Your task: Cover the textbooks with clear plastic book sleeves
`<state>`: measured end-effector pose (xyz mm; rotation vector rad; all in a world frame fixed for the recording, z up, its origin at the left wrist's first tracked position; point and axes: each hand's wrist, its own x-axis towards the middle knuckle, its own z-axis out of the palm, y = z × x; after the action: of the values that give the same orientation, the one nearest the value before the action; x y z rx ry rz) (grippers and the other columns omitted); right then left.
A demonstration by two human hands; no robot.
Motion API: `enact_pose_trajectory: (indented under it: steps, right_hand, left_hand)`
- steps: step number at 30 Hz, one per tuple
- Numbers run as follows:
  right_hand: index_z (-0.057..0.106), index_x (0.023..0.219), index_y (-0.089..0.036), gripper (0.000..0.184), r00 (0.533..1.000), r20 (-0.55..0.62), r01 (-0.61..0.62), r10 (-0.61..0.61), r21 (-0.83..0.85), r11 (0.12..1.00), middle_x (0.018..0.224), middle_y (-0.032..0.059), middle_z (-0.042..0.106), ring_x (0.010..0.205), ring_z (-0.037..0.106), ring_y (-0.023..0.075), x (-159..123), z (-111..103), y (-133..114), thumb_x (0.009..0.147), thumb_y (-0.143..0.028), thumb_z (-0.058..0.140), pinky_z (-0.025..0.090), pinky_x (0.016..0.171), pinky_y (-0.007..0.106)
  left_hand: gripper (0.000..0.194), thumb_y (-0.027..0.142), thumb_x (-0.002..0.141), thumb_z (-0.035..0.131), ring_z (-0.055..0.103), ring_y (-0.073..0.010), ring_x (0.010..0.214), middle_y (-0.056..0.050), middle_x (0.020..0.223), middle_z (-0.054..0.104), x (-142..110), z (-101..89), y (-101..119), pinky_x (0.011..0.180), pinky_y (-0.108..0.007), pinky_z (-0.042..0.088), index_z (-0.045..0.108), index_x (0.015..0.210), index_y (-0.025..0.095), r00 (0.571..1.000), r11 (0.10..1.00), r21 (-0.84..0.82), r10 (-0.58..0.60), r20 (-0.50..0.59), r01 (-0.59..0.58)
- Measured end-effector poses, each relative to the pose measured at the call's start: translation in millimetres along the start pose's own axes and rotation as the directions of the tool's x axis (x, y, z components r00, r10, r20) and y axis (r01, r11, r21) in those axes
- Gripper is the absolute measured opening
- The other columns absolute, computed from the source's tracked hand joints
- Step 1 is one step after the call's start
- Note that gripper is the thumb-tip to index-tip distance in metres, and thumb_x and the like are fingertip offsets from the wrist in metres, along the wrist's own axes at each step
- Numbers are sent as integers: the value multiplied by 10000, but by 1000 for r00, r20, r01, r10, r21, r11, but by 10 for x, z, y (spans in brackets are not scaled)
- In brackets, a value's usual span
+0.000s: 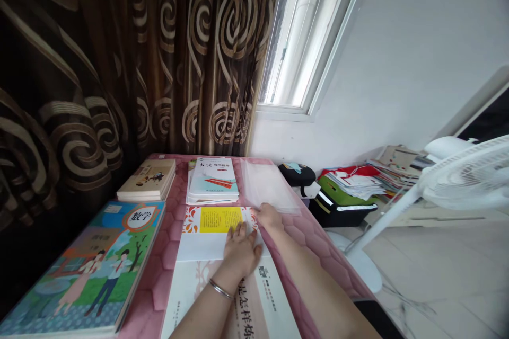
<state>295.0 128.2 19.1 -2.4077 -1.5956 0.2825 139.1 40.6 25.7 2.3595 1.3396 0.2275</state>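
A pale paperback (274, 296) with large Chinese characters lies in front of me, its white and yellow cover flap (210, 221) spread out at the far end. My left hand (242, 251), with a silver bangle at the wrist, rests flat on the flap, fingers apart. At the flap's far right corner, my right hand (268, 218) has its fingers closed on the edge. Clear plastic book covers (268, 185) lie just beyond that hand. A stack of white and teal books (214, 177) sits behind the flap.
To the left are a large mathematics textbook (95, 265) and a stack of tan books (149, 177), all on a pink quilted surface (159, 270). A patterned curtain (199, 63) hangs behind. On the right stand a white fan (401, 212) and a green-black bag (342, 201).
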Motion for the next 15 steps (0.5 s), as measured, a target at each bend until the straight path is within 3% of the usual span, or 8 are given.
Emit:
enact_pose_trajectory:
  steps: [4, 10, 15]
  right_hand:
    - [658, 1077, -102, 347, 999, -42, 10, -10, -8, 1000, 1043, 224, 705, 1022, 667, 305, -66, 37, -93, 935, -377, 501, 476, 806, 359]
    - [653, 1162, -269, 277, 974, -15, 226, -226, 89, 970, 1144, 48, 683, 997, 659, 168, -339, 80, 6, 903, -249, 555, 445, 859, 248]
    - [663, 1211, -275, 328, 952, -8, 305, -306, 134, 943, 1210, 57, 650, 1009, 645, 147, -464, 126, 120, 912, -228, 538, 430, 894, 215]
  left_hand:
    - [620, 506, 925, 247, 181, -281, 1473, -91, 1605, 231, -11, -8, -11, 1194, -470, 95, 443, 1437, 216, 1000, 1000, 9, 9, -4, -9]
    - [659, 394, 918, 235, 195, -236, 1472, -168, 1579, 266, 10, -10, 23, 1208, -414, 102, 341, 1459, 33, 999, 999, 34, -42, -1, 42]
    - [687, 361, 914, 259, 144, -259, 1482, -172, 1599, 184, 101, -2, -15, 1207, -380, 120, 245, 1492, -9, 994, 991, 69, -112, -12, 113]
